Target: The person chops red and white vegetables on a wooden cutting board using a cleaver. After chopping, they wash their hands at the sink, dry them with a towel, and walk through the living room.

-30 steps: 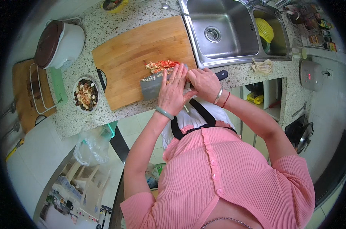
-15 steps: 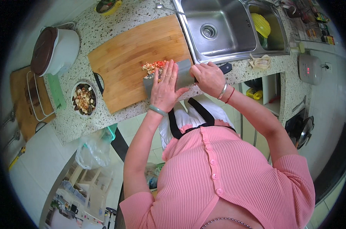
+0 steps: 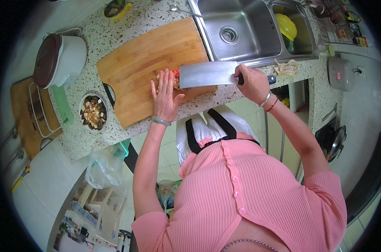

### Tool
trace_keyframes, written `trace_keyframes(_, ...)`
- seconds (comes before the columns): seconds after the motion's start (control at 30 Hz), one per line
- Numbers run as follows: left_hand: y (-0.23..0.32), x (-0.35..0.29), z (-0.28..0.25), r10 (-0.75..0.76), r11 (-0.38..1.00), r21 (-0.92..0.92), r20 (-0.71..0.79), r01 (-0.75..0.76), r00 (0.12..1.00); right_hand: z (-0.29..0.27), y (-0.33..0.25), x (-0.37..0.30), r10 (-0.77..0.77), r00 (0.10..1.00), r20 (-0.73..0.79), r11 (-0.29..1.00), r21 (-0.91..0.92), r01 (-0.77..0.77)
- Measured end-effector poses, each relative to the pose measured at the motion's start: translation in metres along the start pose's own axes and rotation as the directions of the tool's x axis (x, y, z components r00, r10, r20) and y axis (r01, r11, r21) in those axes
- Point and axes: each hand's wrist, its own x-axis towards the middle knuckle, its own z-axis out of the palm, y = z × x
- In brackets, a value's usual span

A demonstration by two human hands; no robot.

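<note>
My right hand [image 3: 254, 84] is closed around the dark handle of a cleaver [image 3: 208, 74]. Its broad steel blade lies side-on over the right edge of a wooden cutting board [image 3: 144, 54], its end beside a small heap of finely chopped red and pale bits [image 3: 176, 78]. My left hand [image 3: 165, 101] reaches over the heap with fingers stretched out, covering part of it; it grips nothing. To the left of the board stands a white bowl [image 3: 93, 111] of dark pieces topped with pale cubes and brown crumbs.
A double steel sink [image 3: 241, 35] with a yellow strainer [image 3: 286, 26] adjoins the board's right side. A spoon [image 3: 184, 9] lies by its rim, a cloth [image 3: 286, 67] on the counter. A white cooker with brown lid [image 3: 61, 59] stands left; a yellow cup [image 3: 116, 9] stands behind.
My right hand has drawn the cleaver to the right and up, off the spot beneath my left hand. My left hand has shifted left onto the chopped bits.
</note>
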Motion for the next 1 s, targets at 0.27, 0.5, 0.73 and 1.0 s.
trace_keyframes(0.27,0.005,0.008,-0.003,0.037,0.993,-0.100,-0.248,-0.064,0.968,0.050,-0.027,-0.014,0.180,0.974,0.138,0.905,0.364,-0.219)
trace_keyframes(0.5,0.005,0.015,-0.007,0.057,0.982,-0.161,-0.266,-0.103,0.962,0.073,-0.070,-0.022,0.175,0.984,0.016,0.889,0.428,-0.165)
trace_keyframes(0.73,0.011,0.003,-0.018,0.082,0.997,0.006,-0.092,-0.082,0.992,0.058,-0.082,-0.009,0.197,0.822,0.535,0.125,0.818,-0.562)
trace_keyframes(1.0,0.038,-0.012,-0.024,0.341,0.933,0.033,0.242,-0.359,0.909,0.037,-0.075,-0.002,-0.020,0.653,0.757,-0.410,0.589,-0.696)
